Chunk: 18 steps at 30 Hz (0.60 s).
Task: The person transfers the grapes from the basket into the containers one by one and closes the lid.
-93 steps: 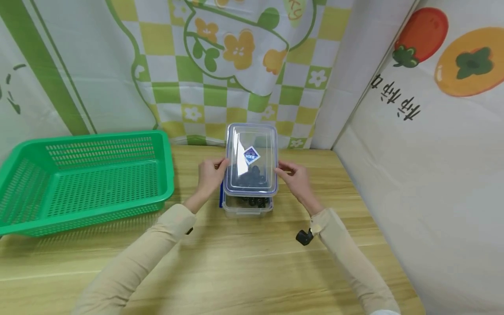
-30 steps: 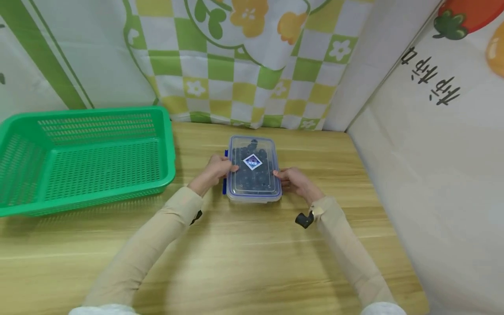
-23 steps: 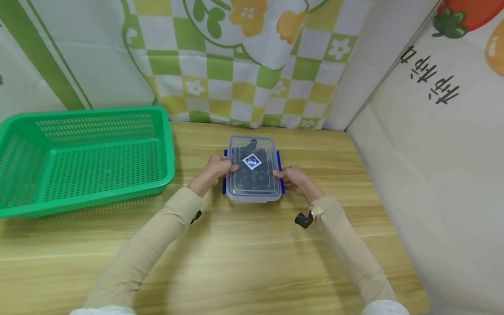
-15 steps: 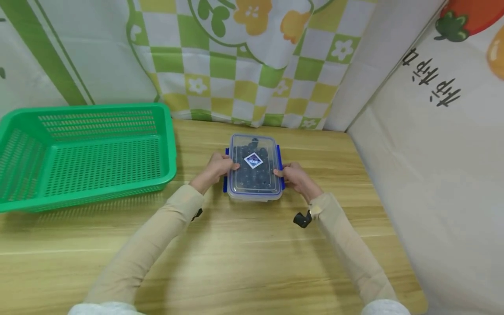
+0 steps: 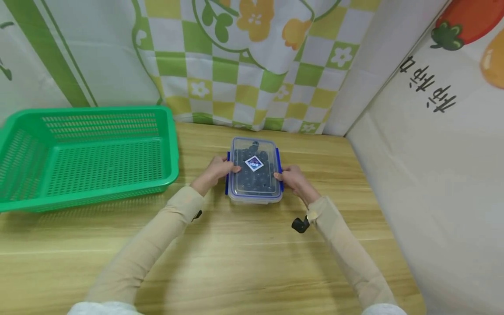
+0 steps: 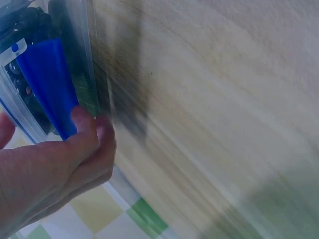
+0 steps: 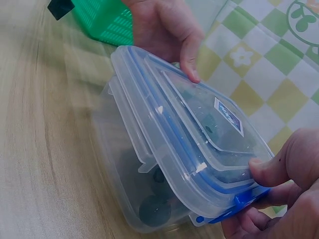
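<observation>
On the wooden table in the head view stands a clear food container (image 5: 252,202) with several dark round fruits inside. Its clear lid (image 5: 252,188) lies on top, blue-rimmed, with a diamond-shaped sticker. My left hand (image 5: 215,170) grips the left side, thumb on the lid and fingers at the left blue latch (image 6: 50,82). On the opposite side my right hand (image 5: 294,178) has its thumb on the lid's edge; its fingers are at the right blue latch (image 7: 241,203), partly hidden. In the right wrist view a clear flap (image 7: 132,124) hangs along one short side.
A green perforated basket (image 5: 106,192) stands on the table (image 5: 244,262) to the left. Behind the table hangs a checkered cloth (image 5: 224,70); a white wall covering (image 5: 425,175) with painted fruit borders the right.
The lid, held tilted above the box about three seconds ago, now lies on it. The right blue latch has come into view beside my right hand. Lately both hands have hardly moved.
</observation>
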Tool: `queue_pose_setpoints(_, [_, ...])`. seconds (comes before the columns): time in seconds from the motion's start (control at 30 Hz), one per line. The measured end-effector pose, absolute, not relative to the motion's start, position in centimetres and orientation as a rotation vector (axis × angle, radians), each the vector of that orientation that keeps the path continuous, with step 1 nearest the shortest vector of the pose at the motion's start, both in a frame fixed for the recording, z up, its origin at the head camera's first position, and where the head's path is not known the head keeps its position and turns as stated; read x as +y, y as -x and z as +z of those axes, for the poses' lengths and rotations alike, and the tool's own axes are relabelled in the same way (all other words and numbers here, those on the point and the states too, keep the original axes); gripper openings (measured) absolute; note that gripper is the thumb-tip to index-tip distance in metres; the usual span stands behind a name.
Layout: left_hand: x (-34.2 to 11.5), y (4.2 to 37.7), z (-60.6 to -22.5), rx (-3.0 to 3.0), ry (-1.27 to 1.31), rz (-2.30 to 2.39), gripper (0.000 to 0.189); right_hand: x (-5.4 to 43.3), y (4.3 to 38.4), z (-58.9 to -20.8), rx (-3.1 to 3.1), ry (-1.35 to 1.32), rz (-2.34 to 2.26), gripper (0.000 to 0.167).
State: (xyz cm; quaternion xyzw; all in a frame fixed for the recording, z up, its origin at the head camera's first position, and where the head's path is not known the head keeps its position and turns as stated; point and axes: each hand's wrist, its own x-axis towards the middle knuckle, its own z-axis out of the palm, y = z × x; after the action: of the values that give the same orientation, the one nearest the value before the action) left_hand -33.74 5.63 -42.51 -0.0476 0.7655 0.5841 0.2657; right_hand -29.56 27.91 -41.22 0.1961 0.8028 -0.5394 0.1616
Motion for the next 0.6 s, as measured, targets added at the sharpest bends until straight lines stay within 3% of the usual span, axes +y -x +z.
queue_pose_setpoints(0.43, [5.23, 33.52, -41.93, 2.073, 0.17, 1.562, 0.053, 27.98, 29.45, -40.71, 2.287, -0.561, -1.534, 0.045])
queue_pose_setpoints(0.6, [5.61, 33.03, -42.11, 2.13, 0.165, 1.61, 0.043, 27.95, 29.39, -40.81, 2.275, -0.588, -1.535, 0.047])
